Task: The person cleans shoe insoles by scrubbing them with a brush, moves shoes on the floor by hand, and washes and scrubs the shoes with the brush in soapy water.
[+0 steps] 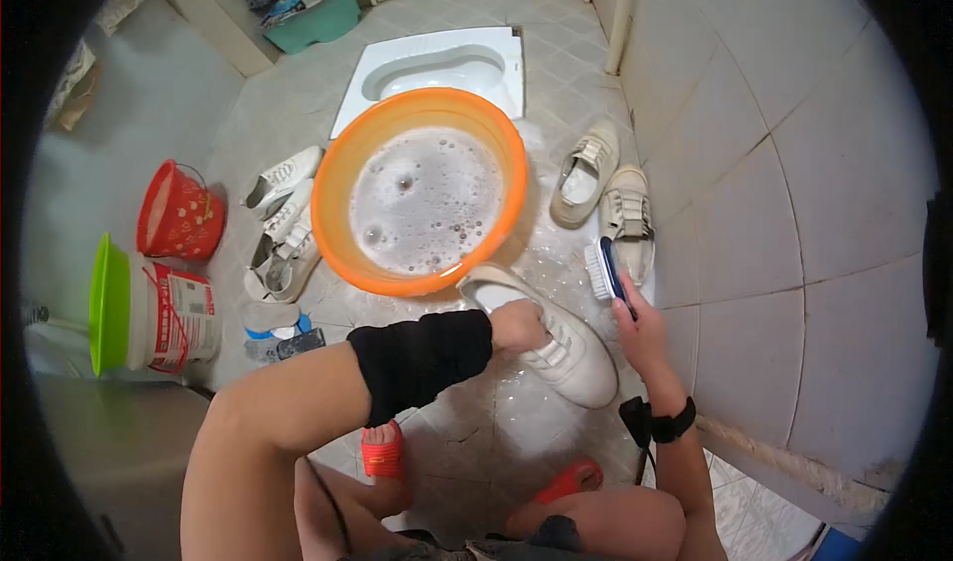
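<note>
My left hand (518,327) is closed on a white shoe (574,362) at its opening, with some fingers hidden inside. The shoe's toe points toward the lower right, and its heel is close to the orange basin (417,285). My right hand (643,335) grips a scrubbing brush (608,273) with a dark blue back and white bristles, held apart from the shoe on its right. Foamy greyish water (427,199) fills the basin. Beyond the brush, by the wall, a pair of off-white shoes (586,172) lies on the wet floor.
Several white shoes (283,248) lie left of the basin. A red bucket (181,213) and a white bucket (184,318) with a lime-green basin (107,303) line the left wall. A squat toilet (437,50) is behind the basin. The tiled wall (745,184) bounds the right side.
</note>
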Motion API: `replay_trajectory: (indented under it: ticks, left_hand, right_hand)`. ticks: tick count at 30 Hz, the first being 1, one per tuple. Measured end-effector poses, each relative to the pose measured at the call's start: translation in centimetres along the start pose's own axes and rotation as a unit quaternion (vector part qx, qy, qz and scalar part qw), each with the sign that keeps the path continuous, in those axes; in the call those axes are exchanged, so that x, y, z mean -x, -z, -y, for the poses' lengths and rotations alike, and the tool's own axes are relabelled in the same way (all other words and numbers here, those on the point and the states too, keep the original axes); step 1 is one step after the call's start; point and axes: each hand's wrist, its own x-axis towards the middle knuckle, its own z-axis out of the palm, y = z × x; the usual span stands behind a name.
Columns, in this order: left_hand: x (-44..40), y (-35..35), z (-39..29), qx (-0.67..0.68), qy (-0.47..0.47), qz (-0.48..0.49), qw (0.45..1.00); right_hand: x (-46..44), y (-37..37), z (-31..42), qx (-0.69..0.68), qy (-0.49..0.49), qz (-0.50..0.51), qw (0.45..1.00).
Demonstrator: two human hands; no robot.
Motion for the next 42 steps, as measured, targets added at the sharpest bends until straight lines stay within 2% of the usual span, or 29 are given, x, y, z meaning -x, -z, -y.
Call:
replay_trajectory:
  ticks: [1, 3, 5, 6, 8, 9, 10, 11, 12, 13, 14, 15, 16, 18, 20, 21, 22, 24, 25, 26, 28, 29, 31, 33, 34, 35, 39, 41, 42]
  left_hand:
    - [0.0, -0.2, -0.1, 0.06, 0.016, 0.018, 0.998]
    - [-1.0, -1.0, 0.6, 0.052, 0.037, 0.007, 0.998]
    - [-1.7, -2.1, 1.4, 0.074, 0.065, -0.046, 0.994]
    - [-2.4, -2.6, 1.9, 0.061, 0.057, -0.039, 0.996]
    - [-5.0, -3.9, 4.5, 0.269, 0.082, -0.044, 0.959]
    - [-7.5, -4.9, 8.1, 0.15, -0.065, -0.01, 0.987]
    - [-10.0, -5.9, 11.8, 0.041, -0.215, -0.009, 0.976]
    - [-11.2, -6.6, 13.1, 0.058, -0.235, 0.004, 0.97]
    - [-11.5, -6.0, 13.4, -0.027, -0.326, 0.018, 0.945]
    - [-11.7, -5.4, 13.7, -0.1, -0.416, 0.019, 0.904]
    - [-10.6, -3.4, 12.8, -0.267, -0.551, 0.005, 0.79]
    - [-8.5, -2.2, 10.3, -0.22, -0.361, -0.026, 0.906]
    - [-5.9, -0.7, 8.1, -0.161, -0.147, -0.049, 0.975]
    - [-2.8, 2.0, 7.1, -0.19, -0.116, -0.132, 0.966]
    - [-1.8, 1.3, 9.3, -0.213, -0.132, -0.165, 0.954]
    - [-1.3, 0.8, 10.3, -0.249, -0.139, -0.204, 0.937]
    - [-1.3, 0.3, 11.0, -0.236, -0.139, -0.205, 0.94]
    - [-2.7, -0.9, 12.3, -0.1, -0.081, -0.217, 0.968]
    - [-3.6, -1.5, 13.1, -0.106, -0.095, -0.28, 0.95]
    - [-5.2, -2.0, 14.6, -0.096, -0.09, -0.28, 0.951]
    - [-9.0, -2.4, 18.5, 0.102, 0.073, -0.18, 0.976]
    - [-10.4, -2.0, 20.1, 0.087, 0.088, -0.115, 0.986]
    - [-7.0, 0.7, 16.7, 0.138, 0.065, -0.098, 0.983]
    - [-5.6, 1.5, 15.9, 0.186, 0.04, -0.075, 0.979]
    - [-5.3, 1.2, 16.6, 0.348, 0.052, -0.009, 0.936]
    - [-5.1, 0.9, 17.0, 0.5, 0.065, 0.057, 0.862]
    - [-4.0, 0.4, 15.0, 0.484, 0.13, 0.081, 0.862]
    - [-2.6, -0.3, 14.4, 0.435, 0.082, -0.017, 0.897]
    - [-2.4, -0.6, 14.3, 0.431, 0.084, -0.015, 0.898]
  right_hand:
    - [0.1, 0.6, 0.9, 0.026, -0.025, 0.03, 0.999]
    - [0.7, 1.4, 2.5, 0.063, -0.064, 0.057, 0.994]
    - [1.5, 1.8, 3.1, 0.08, -0.055, 0.039, 0.995]
    - [1.9, 2.0, 3.4, 0.104, -0.043, 0.039, 0.993]
    - [2.4, 2.6, 4.4, 0.139, -0.054, 0.047, 0.988]
    - [2.7, 3.0, 5.0, 0.174, -0.062, 0.068, 0.98]
    - [3.0, 3.5, 6.1, 0.188, -0.076, 0.058, 0.977]
    - [3.0, 3.8, 7.5, 0.239, -0.118, 0.116, 0.957]
    - [2.8, 4.1, 8.8, 0.289, -0.163, 0.174, 0.927]
    - [2.7, 4.3, 9.8, 0.324, -0.179, 0.21, 0.905]
    - [2.9, 4.3, 10.2, 0.343, -0.196, 0.205, 0.895]
    - [3.0, 4.1, 10.3, 0.338, -0.192, 0.225, 0.893]
    - [2.8, 4.0, 10.3, 0.332, -0.184, 0.248, 0.891]
    - [2.8, 3.5, 10.1, 0.351, -0.18, 0.266, 0.88]
    - [2.3, 2.3, 9.3, 0.369, -0.172, 0.292, 0.865]
    - [1.7, 1.2, 9.2, 0.374, -0.214, 0.284, 0.857]
    - [1.6, 0.1, 8.2, 0.384, -0.213, 0.29, 0.851]
    - [2.0, -1.9, 5.0, 0.385, -0.201, 0.169, 0.885]
    - [2.1, -2.7, 4.1, 0.369, -0.226, 0.146, 0.889]
    - [2.4, -3.7, 3.0, 0.375, -0.224, 0.155, 0.886]
    - [3.4, -5.1, 0.9, 0.324, -0.272, 0.062, 0.904]
    - [3.8, -5.6, 0.3, 0.328, -0.27, 0.069, 0.903]
    - [3.8, -6.4, -0.4, 0.3, -0.265, 0.008, 0.917]
    - [3.4, -6.8, 0.0, 0.273, -0.288, -0.001, 0.918]
    - [3.5, -6.8, 0.1, 0.246, -0.312, -0.011, 0.917]
    - [3.6, -6.9, 0.0, 0.248, -0.316, -0.01, 0.916]
    - [3.3, -7.4, 0.2, 0.255, -0.309, -0.014, 0.916]
    - [3.3, -7.3, 0.1, 0.247, -0.316, -0.017, 0.916]
    - [3.2, -7.3, 0.3, 0.253, -0.283, -0.024, 0.925]
